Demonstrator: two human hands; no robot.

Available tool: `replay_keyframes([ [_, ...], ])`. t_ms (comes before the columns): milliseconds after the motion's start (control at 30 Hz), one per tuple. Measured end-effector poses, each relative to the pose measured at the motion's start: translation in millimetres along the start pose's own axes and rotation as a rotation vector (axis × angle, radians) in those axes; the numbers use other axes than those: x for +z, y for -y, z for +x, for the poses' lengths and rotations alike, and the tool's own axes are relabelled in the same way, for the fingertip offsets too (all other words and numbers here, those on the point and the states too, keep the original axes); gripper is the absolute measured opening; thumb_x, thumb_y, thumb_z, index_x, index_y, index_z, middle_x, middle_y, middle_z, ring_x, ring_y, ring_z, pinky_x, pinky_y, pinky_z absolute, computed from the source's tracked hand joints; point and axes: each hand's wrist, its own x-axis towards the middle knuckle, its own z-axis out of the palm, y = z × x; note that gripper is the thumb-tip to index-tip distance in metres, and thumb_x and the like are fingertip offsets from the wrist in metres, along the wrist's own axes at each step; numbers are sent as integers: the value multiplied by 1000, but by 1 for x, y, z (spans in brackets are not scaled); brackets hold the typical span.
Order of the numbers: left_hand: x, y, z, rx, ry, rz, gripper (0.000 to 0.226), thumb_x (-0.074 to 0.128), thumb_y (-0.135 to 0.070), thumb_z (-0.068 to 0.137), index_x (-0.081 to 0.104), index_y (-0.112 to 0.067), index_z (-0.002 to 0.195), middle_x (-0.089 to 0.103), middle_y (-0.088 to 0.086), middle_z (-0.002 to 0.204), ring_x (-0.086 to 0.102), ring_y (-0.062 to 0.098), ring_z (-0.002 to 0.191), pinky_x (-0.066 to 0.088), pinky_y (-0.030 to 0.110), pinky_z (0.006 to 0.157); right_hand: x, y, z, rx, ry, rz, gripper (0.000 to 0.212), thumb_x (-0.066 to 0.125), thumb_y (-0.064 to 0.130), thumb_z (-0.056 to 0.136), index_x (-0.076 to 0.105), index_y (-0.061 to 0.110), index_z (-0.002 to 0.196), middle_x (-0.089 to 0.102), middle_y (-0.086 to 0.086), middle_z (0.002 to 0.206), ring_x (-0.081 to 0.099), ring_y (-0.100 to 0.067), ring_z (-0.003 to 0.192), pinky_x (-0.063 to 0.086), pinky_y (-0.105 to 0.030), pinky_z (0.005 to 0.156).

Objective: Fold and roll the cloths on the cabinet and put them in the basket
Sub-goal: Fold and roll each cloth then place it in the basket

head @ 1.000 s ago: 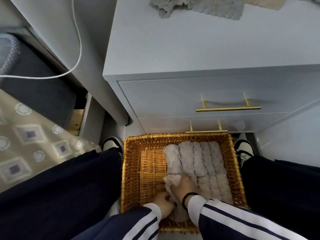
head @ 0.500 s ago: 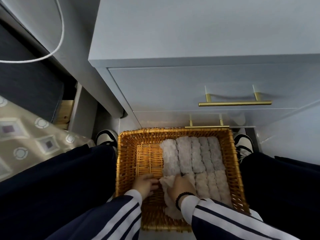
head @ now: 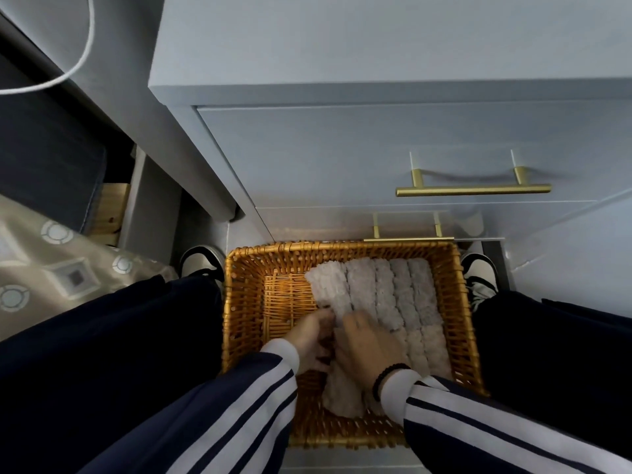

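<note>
Seen from above, both hands reach down into a square, honey-brown woven wicker basket [head: 239, 302] on the floor between the person's knees. The left hand [head: 313, 343], at about 7 o'clock from the basket's middle, curls its fingers around the left edge of a pale grey, nubbly, fluffy rolled cloth [head: 342, 388] and grips it. The right hand [head: 369, 347] lies on top of the same roll with fingers bent over it, pressing and holding it down; a black bead bracelet [head: 388, 376] circles that wrist. Both sleeves are navy with white stripes and white cuffs.

Beyond the hands, from 12 to 3 o'clock, a tight row of matching grey rolled cloths [head: 376, 289] fills the basket's right and middle, lying side by side and touching. A bare strip of woven basket floor shows along the left wall, at 9 to 10 o'clock.

Just past the basket's far rim stands a smooth pale grey-blue cabinet [head: 307, 46] with slim brass bar handles [head: 473, 190] on its drawers. Dark trouser legs close in on both sides.
</note>
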Motion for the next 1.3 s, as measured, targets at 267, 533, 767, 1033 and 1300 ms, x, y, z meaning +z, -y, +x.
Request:
replay_keyframes([
  [267,-12,-37,4,120,-225,263,47,32,-52,99,51,-17,125,49,7,129,51,31,117,41,42,94,28,11,-12,-608,393,-548,25,75,53,65,75,31,75,69,4,83,64,-20,84,51,-32,87],
  [533,8,-56,24,324,-223,297,51,40,-39,100,25,-22,146,36,6,146,39,30,132,33,46,110,29,27,-3,-344,592,-744,60,33,42,101,17,13,151,4,-12,160,-14,-39,143,-18,-56,108],
  [767,12,-62,21,248,-109,237,27,45,-44,96,38,-37,121,47,5,136,48,29,122,45,42,90,42,17,6,-326,651,-854,67,39,51,97,22,14,150,12,-16,157,3,-42,143,6,-59,112],
  [1033,15,-62,31,251,-106,140,49,50,-43,95,32,-34,139,44,6,140,43,32,127,39,49,100,59,4,9,-343,762,-990,69,22,54,99,6,14,153,9,-11,159,1,-33,146,-7,-57,113],
  [1300,12,-70,27,223,-122,180,51,50,-42,95,32,-31,142,41,7,142,42,33,128,38,54,102,40,-8,-1,-470,657,-704,66,29,54,98,18,17,151,9,-13,159,-9,-37,145,-24,-51,105],
])
